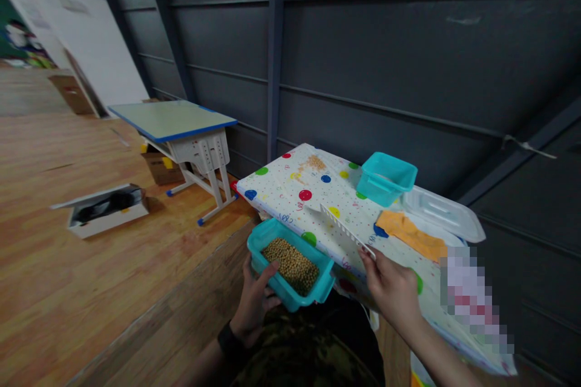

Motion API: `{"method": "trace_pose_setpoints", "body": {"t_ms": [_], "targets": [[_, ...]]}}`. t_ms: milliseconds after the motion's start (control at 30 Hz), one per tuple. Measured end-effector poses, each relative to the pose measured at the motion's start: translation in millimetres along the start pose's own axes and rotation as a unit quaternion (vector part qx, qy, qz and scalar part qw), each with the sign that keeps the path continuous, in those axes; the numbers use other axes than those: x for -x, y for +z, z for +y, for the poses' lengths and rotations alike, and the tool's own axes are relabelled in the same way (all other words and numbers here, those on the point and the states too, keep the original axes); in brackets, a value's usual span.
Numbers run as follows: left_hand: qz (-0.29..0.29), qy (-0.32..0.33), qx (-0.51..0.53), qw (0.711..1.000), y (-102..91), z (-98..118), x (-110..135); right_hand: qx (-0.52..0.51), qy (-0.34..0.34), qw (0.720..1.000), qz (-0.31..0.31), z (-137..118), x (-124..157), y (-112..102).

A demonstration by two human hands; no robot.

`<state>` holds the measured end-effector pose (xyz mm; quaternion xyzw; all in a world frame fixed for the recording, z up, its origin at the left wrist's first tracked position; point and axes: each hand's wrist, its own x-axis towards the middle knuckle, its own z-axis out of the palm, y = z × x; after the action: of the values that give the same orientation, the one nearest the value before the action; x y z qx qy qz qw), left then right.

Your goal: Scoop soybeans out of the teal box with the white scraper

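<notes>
My left hand point(255, 296) grips a teal plastic container point(261, 236) from its left side, with the thumb over the rim. Soybeans point(293, 263) lie inside it. The container is held at the table's front edge, close to my body. In my right hand point(393, 284) is a thin white slotted plastic piece point(345, 231), pinched at its near end and pointing up and left over the table. Its exact kind is unclear. A small patch of loose beans point(313, 164) is spread on the tablecloth point(281, 184) toward the far left.
At the table's back right stands a second teal container point(385, 178), beside a clear plastic lid point(447, 214). An orange cloth point(411, 234) lies in front of them. A dark panelled wall point(385, 60) rises behind. To the left are a desk point(177, 118) and an open white box point(109, 211).
</notes>
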<state>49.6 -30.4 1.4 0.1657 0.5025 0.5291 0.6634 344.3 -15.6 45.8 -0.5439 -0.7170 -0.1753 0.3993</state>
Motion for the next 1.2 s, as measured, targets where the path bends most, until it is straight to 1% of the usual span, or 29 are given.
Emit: {"method": "trace_pose_setpoints", "body": {"t_ms": [100, 167, 300, 367, 467, 600, 700, 800, 867, 933, 967, 1033, 1100, 1133, 1200], "targets": [[0.009, 0.0, 0.01, 1.0, -0.6, 1, -1, -0.043, 0.002, 0.999, -0.011, -10, 7, -5], [0.006, -0.009, 0.021, 1.0, -1.6, 2, -2, -0.078, 0.0, 0.997, -0.016, -17, 11, -8], [0.002, -0.016, 0.023, 1.0, -3.8, 2, -5, -0.13, -0.007, 0.991, -0.032, -25, 10, -10], [0.006, -0.012, 0.024, 1.0, -4.6, 3, -7, -0.13, -0.009, 0.991, -0.022, -26, 3, -6], [0.009, -0.005, 0.019, 1.0, -5.8, 4, -9, -0.113, -0.027, 0.993, -0.009, -26, -12, 9], [0.014, 0.001, 0.017, 1.0, -8.3, 6, -10, -0.1, -0.053, 0.993, -0.039, -29, -23, 27], [0.016, -0.001, 0.023, 1.0, -10.3, 6, -10, -0.115, -0.053, 0.99, -0.055, -33, -22, 27], [0.016, 0.0, 0.024, 1.0, -11.6, 6, -9, -0.143, -0.01, 0.987, -0.066, -30, -27, 23], [0.017, 0.002, 0.018, 1.0, -12.1, 6, -8, -0.162, 0.039, 0.983, -0.078, -20, -40, 23], [0.017, 0.005, 0.014, 1.0, -12.4, 6, -7, -0.179, 0.083, 0.975, -0.106, -6, -62, 26], [0.014, 0.006, 0.015, 1.0, -12.5, 6, -7, -0.184, 0.096, 0.97, -0.129, 2, -76, 27], [0.013, 0.002, 0.022, 1.0, -12.3, 6, -8, -0.191, 0.092, 0.962, -0.172, 16, -105, 26], [0.018, -0.002, 0.022, 1.0, -12.0, 7, -8, -0.174, 0.052, 0.965, -0.189, 21, -133, 16], [0.019, -0.003, 0.019, 1.0, -11.8, 8, -8, -0.15, 0.009, 0.969, -0.198, 18, -144, 8], [0.016, -0.004, 0.014, 1.0, -11.6, 9, -6, -0.077, -0.091, 0.968, -0.221, 3, -157, -9]]}}
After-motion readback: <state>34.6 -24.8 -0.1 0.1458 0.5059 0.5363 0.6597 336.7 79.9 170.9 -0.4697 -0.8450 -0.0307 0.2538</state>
